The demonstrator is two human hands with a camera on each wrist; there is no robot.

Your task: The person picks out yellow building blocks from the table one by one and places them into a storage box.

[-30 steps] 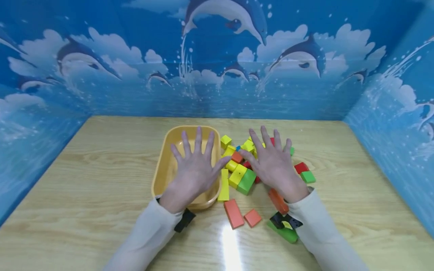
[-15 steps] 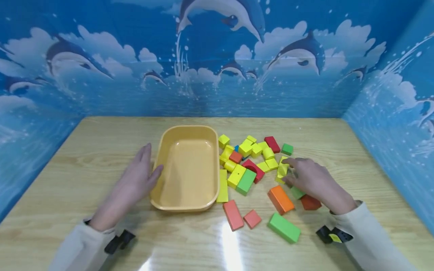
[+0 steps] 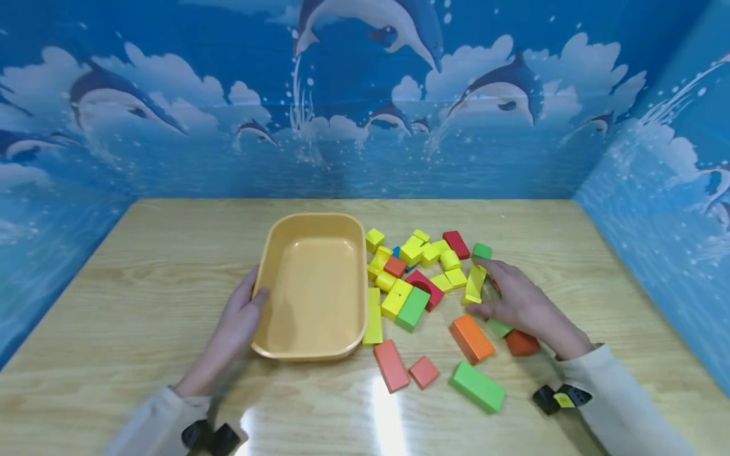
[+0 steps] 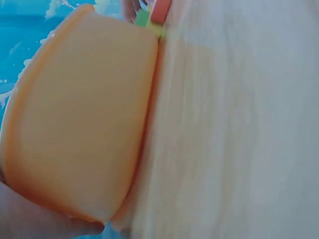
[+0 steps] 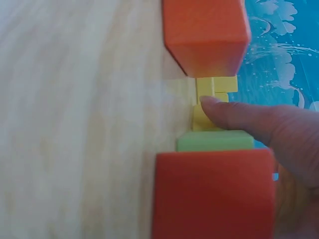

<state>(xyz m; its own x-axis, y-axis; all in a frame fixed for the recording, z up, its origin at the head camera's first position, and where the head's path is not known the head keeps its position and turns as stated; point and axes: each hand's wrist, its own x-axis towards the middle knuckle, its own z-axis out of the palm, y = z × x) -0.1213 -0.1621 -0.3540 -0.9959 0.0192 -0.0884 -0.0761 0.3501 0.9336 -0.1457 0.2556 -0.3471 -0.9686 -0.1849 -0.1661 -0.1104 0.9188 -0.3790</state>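
A tan plastic tub [image 3: 310, 291] stands on the table left of a spread of blocks. My left hand [image 3: 239, 316] grips its left side, thumb over the rim and fingers outside; in the left wrist view the thumb [image 4: 45, 219] lies against the tub's [image 4: 84, 114] edge. My right hand [image 3: 521, 301] is spread at the right side of the blocks. Its thumb and forefinger reach to either end of a yellow block [image 3: 474, 284]. The right wrist view has the thumb [image 5: 239, 113] in front of yellow blocks. The other right fingers are largely hidden.
Several yellow blocks [image 3: 410, 253] lie right of the tub. Nearer are an orange block [image 3: 472, 339], a long green block [image 3: 478, 386] and a salmon-red block [image 3: 391, 365]. A brown-red block [image 3: 521, 342] lies under the right wrist. Dolphin-printed walls [image 3: 342, 164] enclose the table.
Both hands have come down from over the tub and blocks and moved apart. The left has taken hold of the tub's left side; the right has reached the yellow block.
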